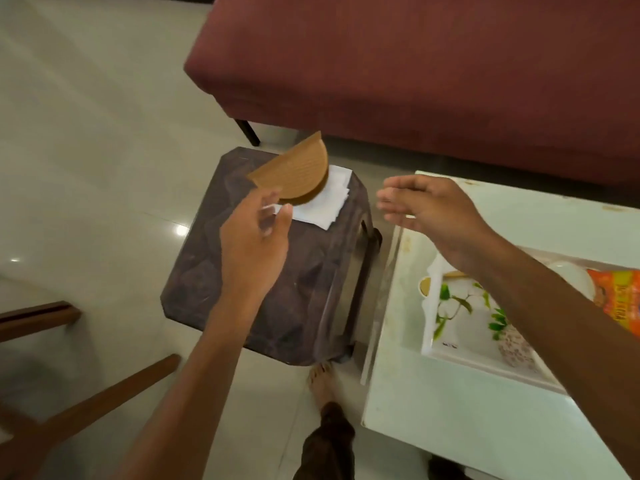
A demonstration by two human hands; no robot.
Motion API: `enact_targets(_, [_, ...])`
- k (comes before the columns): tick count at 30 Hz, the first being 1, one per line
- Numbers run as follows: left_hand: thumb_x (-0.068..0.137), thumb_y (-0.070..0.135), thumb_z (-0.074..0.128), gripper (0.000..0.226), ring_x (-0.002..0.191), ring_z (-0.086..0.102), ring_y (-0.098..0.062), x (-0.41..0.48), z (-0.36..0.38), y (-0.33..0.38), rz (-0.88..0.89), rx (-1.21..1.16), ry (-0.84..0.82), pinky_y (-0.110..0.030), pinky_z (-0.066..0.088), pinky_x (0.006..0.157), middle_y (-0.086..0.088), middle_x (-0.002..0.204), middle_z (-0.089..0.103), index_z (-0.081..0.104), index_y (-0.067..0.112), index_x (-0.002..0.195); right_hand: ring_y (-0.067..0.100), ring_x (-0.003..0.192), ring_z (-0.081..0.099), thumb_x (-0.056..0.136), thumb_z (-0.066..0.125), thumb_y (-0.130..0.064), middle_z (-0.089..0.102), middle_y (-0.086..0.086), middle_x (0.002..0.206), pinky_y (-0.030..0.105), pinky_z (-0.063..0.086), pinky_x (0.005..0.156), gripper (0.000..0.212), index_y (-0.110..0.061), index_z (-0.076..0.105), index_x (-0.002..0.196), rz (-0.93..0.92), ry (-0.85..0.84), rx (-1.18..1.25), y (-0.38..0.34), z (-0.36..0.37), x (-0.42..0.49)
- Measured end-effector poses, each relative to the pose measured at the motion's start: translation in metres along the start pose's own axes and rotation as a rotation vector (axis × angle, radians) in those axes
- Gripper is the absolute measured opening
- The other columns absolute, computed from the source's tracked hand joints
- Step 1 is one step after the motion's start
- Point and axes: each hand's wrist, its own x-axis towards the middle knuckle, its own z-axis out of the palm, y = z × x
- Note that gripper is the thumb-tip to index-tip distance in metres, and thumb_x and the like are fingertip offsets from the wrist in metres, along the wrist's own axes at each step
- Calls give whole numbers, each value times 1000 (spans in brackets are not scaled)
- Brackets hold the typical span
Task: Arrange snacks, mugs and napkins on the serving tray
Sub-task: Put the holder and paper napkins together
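Observation:
My left hand (254, 237) pinches a brown half-round napkin holder (294, 171) by its lower edge and holds it tilted above the dark plastic stool (263, 306). White napkins (323, 202) lie on the stool's far right corner, partly under the holder. My right hand (426, 206) hovers flat with straight fingers, just right of the napkins, holding nothing. On the white table (450, 403) sits a white serving tray (429, 317) with a leaf print. It carries a white mug (571, 278), an orange snack packet (620, 303) and a patterned item partly hidden by my right forearm.
A maroon sofa (433, 64) runs across the back. Wooden furniture legs (104, 393) stand at the lower left on the pale tiled floor. My foot (320, 379) is between the stool and the table.

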Motion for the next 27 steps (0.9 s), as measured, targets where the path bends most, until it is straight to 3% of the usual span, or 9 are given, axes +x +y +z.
enact_targets(4, [99,37,55,49,127,52,-21,61,7,-12,172,227,-150,-32,48,102,-7,143,54,50,14,141,13,96,70,90,64,-11,70,3,111,31,59,84,30,-14,63,120,82,-7,-26,-2,57,32])
enact_targets(7, [99,39,53,55,136,42,-25,93,15,-26,277,371,-263,-43,47,105,-8,153,40,40,16,147,12,98,66,93,54,0,63,0,118,25,59,78,41,-13,55,132,117,36,-40,0,85,50])
enact_targets(12, [90,41,67,79,148,23,-35,120,23,-48,431,578,-413,-54,31,115,-14,162,24,27,20,154,15,109,62,92,54,5,57,4,131,29,55,92,50,-10,46,140,199,72,30,10,108,67])
enact_targets(16, [81,50,73,97,147,26,-37,125,27,-65,455,613,-490,-56,27,117,-14,162,23,19,23,157,11,105,64,87,57,14,60,1,129,21,57,81,55,-11,49,136,158,59,30,19,116,72])
enact_targets(19, [83,47,74,94,145,30,-37,128,31,-72,482,628,-465,-53,29,116,-13,161,26,21,24,156,8,99,65,85,60,14,62,-1,127,18,58,75,57,-14,52,135,124,65,52,24,119,74])
enact_targets(24, [87,38,72,81,138,36,-37,134,31,-76,489,557,-422,-55,39,110,-13,156,34,30,22,154,10,101,67,84,62,15,64,-2,126,22,59,77,58,-15,54,133,105,75,92,23,122,73])
enact_targets(27, [84,36,75,85,137,37,-34,132,29,-74,403,378,-403,-50,41,110,-12,154,35,31,23,154,10,103,67,83,60,15,67,-5,121,23,58,79,56,-17,58,129,58,85,122,14,121,67])
